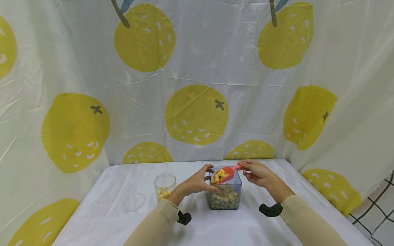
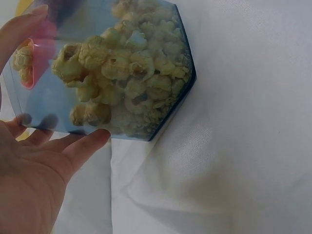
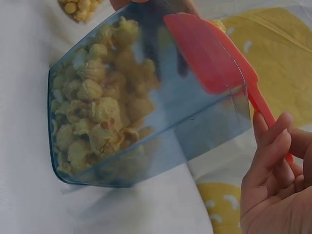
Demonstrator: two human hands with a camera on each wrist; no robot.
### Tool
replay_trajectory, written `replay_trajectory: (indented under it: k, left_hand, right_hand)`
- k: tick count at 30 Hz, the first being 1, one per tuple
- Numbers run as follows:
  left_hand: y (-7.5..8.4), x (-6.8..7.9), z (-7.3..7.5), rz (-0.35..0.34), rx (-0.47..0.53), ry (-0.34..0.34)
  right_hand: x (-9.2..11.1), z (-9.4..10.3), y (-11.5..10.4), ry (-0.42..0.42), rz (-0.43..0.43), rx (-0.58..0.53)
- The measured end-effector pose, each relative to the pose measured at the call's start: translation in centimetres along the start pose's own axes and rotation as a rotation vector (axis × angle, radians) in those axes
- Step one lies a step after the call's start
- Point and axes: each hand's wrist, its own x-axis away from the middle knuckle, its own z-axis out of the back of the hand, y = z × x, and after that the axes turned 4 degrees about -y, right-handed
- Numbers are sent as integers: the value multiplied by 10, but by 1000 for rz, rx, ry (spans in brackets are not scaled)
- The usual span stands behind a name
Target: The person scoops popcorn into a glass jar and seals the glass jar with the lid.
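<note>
A clear bluish square container (image 1: 225,201), partly filled with popcorn (image 2: 141,73), stands on the table. My left hand (image 1: 197,181) grips it from the left, thumb along the near side and fingers on the left wall. Between finger and thumb, my right hand (image 1: 257,172) pinches the handle of a pink-red scoop (image 1: 228,173). Yellow popcorn lies in the scoop's bowl, which is tilted down to the left inside the container's top. Through the wall in the right wrist view, the scoop (image 3: 209,58) sits above the popcorn heap.
Left of the container, partly behind my left forearm, stands a round clear jar (image 1: 165,181) with yellow popcorn in it. A clear round lid (image 1: 134,202) lies farther left on the white tablecloth (image 1: 101,218). A fruit-patterned curtain (image 1: 197,75) hangs behind the table; black wire grid (image 1: 377,208) shows at right.
</note>
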Motion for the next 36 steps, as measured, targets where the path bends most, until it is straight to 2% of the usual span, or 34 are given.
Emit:
replay_trajectory:
  k: [8, 17, 36]
  left_hand:
    - [4, 1, -1, 31, -14, 10]
    - [5, 2, 0, 20, -24, 4]
    - [15, 8, 17, 1, -35, 23]
  right_hand:
    - [1, 4, -3, 5, 5, -8]
    - [4, 5, -9, 11, -2, -41]
    - [2, 0, -24, -28, 19, -41]
